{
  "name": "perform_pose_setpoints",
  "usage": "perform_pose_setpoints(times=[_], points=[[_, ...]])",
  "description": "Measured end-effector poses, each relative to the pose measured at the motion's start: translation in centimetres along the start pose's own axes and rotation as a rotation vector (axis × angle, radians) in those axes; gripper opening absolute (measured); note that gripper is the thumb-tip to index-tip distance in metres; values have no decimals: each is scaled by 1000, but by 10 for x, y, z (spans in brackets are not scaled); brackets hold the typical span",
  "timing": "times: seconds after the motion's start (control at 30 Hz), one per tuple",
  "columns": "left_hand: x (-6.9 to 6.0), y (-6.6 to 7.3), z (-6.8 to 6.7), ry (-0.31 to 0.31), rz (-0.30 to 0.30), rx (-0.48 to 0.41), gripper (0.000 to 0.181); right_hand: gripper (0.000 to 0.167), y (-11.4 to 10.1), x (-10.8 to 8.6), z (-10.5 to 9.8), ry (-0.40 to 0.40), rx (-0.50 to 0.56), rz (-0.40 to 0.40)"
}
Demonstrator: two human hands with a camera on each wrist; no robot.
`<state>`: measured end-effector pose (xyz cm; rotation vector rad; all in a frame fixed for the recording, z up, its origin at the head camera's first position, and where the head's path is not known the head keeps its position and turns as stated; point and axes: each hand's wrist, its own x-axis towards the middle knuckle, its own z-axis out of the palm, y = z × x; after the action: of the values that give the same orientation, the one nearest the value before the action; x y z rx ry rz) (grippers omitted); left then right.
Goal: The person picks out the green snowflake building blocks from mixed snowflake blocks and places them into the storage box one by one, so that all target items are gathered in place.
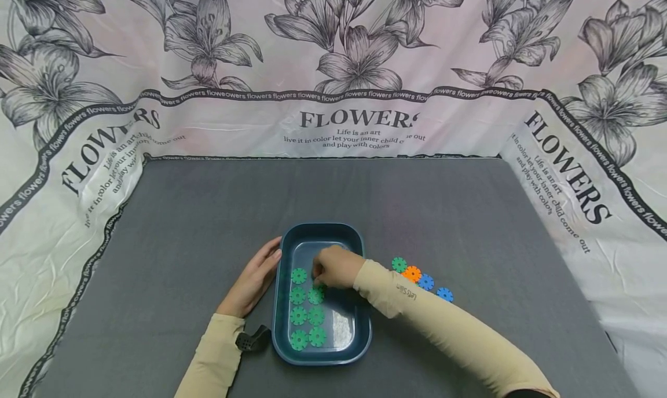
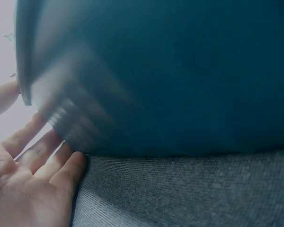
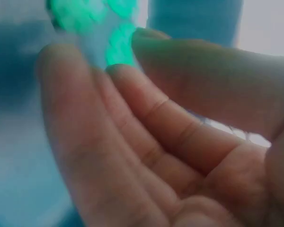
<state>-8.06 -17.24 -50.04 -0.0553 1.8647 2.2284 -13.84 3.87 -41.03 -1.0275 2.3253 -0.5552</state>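
A blue rectangular tray lies on the grey cloth, its long side running away from me. Inside it, green notched plastic discs form two columns on the left half. My left hand rests on the tray's left side; in the left wrist view its nearly straight fingers touch the outer wall, with the thumb at the rim. My right hand is over the tray, at the far end of the right column. Its thumb and a fingertip pinch a green disc, partly hidden and blurred.
Right of the tray lie a green disc, an orange disc and blue discs in a slanting row, partly behind the right sleeve. A black strap is at the left wrist. Flower-printed sheeting borders the grey cloth.
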Motion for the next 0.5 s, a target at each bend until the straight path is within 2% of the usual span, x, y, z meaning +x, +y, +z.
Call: perform_pose_setpoints(times=[0.07,0.2,0.37,0.5], points=[[1,0,1,1,-3,-1,59,5,3,-10,-11,47,19,-18],[2,-1,2,0,-7,5,59,5,14,-41,-34,139,154,7],[1,-2,1,3,-13,15,60,11,45,-79,-47,247,235,123],[0,-3,0,15,-20,10,60,14,76,-99,-42,267,267,239]])
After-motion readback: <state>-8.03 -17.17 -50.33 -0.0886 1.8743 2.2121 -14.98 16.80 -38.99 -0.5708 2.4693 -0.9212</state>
